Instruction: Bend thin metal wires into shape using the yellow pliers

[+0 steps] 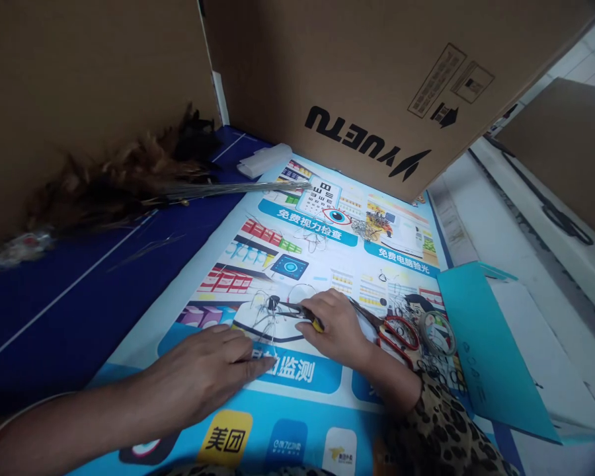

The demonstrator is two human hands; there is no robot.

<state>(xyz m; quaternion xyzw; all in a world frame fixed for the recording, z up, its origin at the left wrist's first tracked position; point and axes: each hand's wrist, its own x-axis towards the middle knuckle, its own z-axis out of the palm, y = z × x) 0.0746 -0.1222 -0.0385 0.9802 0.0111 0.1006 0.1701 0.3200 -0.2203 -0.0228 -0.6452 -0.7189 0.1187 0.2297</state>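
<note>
My right hand (338, 328) is closed round pliers (319, 324) with yellow and black handles. The plier jaws point left and meet a bent piece of thin wire (272, 318) near a small dark part. My left hand (215, 363) lies to the lower left, fingers curled and thumb stretched toward the wire ends. Its fingertips appear to hold those ends, though the contact is partly hidden. Just right of my right hand lie red-handled scissors (399, 334). Beside them is a roll of clear tape (437, 333).
A printed poster (297, 396) covers the work surface. Brown feathers (123, 168) and a bundle of long wires (238, 188) lie at left. A large cardboard box (367, 73) stands behind. At right are an opened teal box (496, 357), several small rings (443, 373) and tangled wire (367, 229).
</note>
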